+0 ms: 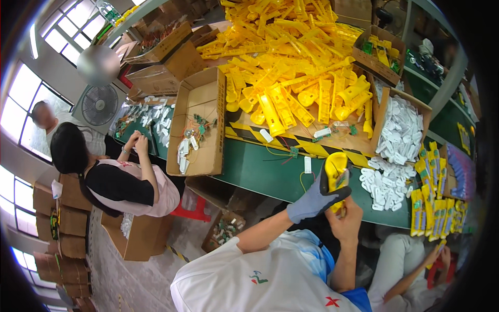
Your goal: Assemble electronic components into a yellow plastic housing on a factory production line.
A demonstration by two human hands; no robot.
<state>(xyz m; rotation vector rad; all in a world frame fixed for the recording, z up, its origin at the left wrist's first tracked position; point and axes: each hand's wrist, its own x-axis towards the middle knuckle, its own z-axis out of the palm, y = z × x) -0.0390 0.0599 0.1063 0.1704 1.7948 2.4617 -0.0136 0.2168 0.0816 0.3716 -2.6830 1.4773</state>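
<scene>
Two hands meet on one long yellow moulded plastic casing point(337, 176) at the green bench's point(260, 171) near edge. I see the grey-gloved left hand point(317, 197) wrapped around its middle, probably steadying it, while the bare right hand point(345, 219) pinches its lower end. Glossy, rounded, it matches the heaped yellow casings point(291, 67) beyond.

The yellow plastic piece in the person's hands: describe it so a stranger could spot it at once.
Start at the long green workbench with the big heap of yellow mouldings. At its near edge, the gloved left hand and bare right hand grip one yellow shell. It alone is lifted off the bench; the rest lie piled.
</scene>
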